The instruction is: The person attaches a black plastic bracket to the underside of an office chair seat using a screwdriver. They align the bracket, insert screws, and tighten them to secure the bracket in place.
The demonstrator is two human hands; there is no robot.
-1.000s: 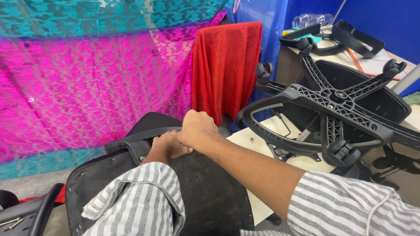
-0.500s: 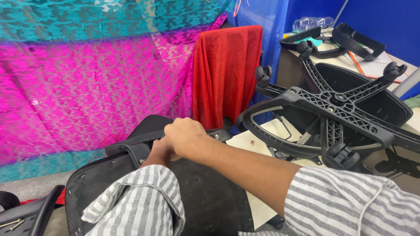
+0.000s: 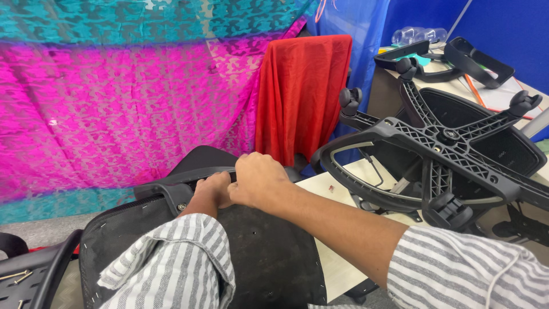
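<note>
Right hand [image 3: 258, 180] hides left hand [image 3: 213, 191] gripping armrest [image 3: 183, 182].

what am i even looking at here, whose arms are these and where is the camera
The camera sits on a person's head and looks down, so the two arms in striped sleeves are that person's own. The left hand and right hand are together on a black armrest bracket at the edge of an upturned black chair seat. To the right lies a black five-arm chair base with casters, also upside down. Behind hang a red cloth and a pink and teal patterned sheet. Exactly what the fingers grip is hidden.
</note>
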